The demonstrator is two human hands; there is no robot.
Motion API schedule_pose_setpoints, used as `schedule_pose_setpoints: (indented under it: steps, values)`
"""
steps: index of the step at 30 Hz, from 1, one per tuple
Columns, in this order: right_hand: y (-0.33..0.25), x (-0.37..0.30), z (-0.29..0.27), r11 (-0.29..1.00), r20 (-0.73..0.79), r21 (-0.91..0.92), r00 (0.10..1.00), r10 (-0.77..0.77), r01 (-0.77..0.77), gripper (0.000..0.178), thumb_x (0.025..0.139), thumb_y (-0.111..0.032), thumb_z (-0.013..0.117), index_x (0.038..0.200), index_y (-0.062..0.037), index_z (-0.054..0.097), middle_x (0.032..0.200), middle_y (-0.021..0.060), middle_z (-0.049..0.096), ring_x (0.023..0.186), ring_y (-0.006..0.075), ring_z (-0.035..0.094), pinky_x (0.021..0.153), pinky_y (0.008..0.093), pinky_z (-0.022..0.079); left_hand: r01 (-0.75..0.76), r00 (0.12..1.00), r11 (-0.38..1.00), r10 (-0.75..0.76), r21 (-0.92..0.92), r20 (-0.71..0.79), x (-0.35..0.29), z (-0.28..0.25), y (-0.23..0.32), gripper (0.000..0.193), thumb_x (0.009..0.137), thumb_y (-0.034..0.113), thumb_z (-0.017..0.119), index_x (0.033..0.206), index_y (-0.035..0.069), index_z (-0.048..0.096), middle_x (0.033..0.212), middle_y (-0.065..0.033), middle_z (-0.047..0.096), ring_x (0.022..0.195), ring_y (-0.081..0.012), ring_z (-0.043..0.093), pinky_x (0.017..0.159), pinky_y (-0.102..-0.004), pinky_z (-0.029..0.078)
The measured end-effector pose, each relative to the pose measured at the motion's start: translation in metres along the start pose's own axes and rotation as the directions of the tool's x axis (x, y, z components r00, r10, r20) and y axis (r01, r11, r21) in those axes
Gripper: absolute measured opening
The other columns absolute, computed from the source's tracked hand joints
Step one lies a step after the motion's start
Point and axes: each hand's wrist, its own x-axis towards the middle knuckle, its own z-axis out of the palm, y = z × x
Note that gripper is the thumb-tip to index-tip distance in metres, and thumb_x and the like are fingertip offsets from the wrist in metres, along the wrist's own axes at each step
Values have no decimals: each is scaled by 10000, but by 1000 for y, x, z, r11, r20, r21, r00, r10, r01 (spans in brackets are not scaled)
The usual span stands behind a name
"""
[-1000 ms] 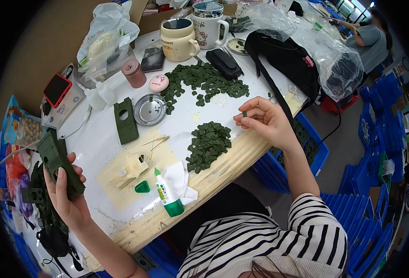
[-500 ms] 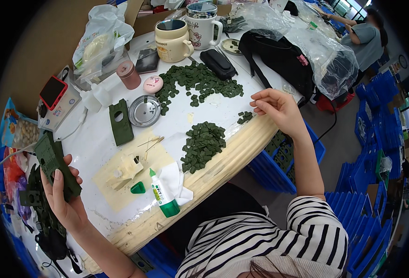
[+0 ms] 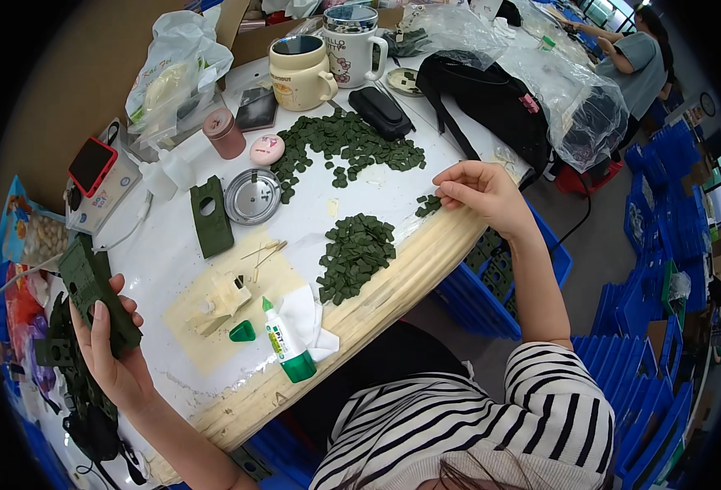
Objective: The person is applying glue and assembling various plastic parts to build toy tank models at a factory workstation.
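At the left, my left hand (image 3: 109, 347) is closed round a long dark green part (image 3: 97, 287), held tilted above the table. My right hand (image 3: 481, 194) hovers at the table's right edge, thumb and fingertips drawn together; whether anything is between them I cannot make out. Just beside its fingertips lies a small group of dark green flat pieces (image 3: 428, 205). A larger heap of such pieces (image 3: 356, 255) sits near the front edge, and a wide spread of them (image 3: 352, 139) farther back. Another long green part with a round hole (image 3: 211, 216) rests on the table.
A white and green glue bottle (image 3: 289, 343) lies by its green cap (image 3: 243, 331) and a white cloth (image 3: 325, 341). A round metal lid (image 3: 253, 196), two mugs (image 3: 299, 82) and a black bag (image 3: 499, 106) stand behind. Blue crates (image 3: 491, 302) are below the edge.
My right hand has moved slightly left and down toward the small group of green pieces, its fingers drawing closer together. My left hand keeps hold of the long green part.
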Motion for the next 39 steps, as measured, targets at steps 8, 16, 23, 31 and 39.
schedule_pose_setpoints:
  steps: [8, 16, 23, 31, 39]
  values:
    - [-5, 0, 5, 996, 9, 55, 997, 74, -75, 209, 880, -130, 605, 1010, 31, 629, 901, 104, 673, 786, 129, 656, 721, 229, 525, -5, 1000, 1000, 5, -2, 3, 1, -1, 1, 376, 935, 117, 480, 1276, -20, 400, 1130, -169, 572, 824, -115, 536, 691, -227, 454]
    - [5, 18, 0, 984, -46, -179, 999, -3, -6, 199, 872, -130, 598, 993, 23, 637, 856, 62, 667, 695, 72, 583, 624, 197, 462, -25, 999, 1000, 25, -7, -37, 0, 4, 3, 390, 916, 115, 501, 1263, -40, 410, 1082, -186, 584, 796, -130, 560, 651, -233, 468]
    - [6, 33, 9, 860, -61, -498, 985, -162, 110, 111, 798, -86, 643, 855, 0, 682, 725, 39, 626, 619, 85, 550, 584, 244, 448, -15, 1000, 1000, 15, -10, -11, 0, -1, 3, 373, 938, 116, 477, 1275, -24, 401, 1131, -173, 572, 828, -119, 535, 690, -228, 454]
    - [-4, 3, 23, 733, -84, -657, 949, -305, 178, 136, 782, -145, 683, 835, -21, 693, 721, 59, 583, 604, 143, 535, 571, 273, 439, -23, 999, 1000, 23, -3, -45, -2, 3, 4, 393, 919, 122, 502, 1267, -35, 409, 1094, -179, 583, 804, -127, 552, 664, -233, 463]
    - [-6, -17, 50, 406, 103, -832, 824, -558, 379, 166, 783, -178, 675, 889, -53, 699, 770, 45, 584, 779, 210, 530, 698, 322, 457, -25, 999, 1000, 25, -7, -41, -1, 4, 3, 407, 910, 120, 517, 1267, -39, 406, 1077, -184, 588, 794, -133, 563, 651, -236, 470]
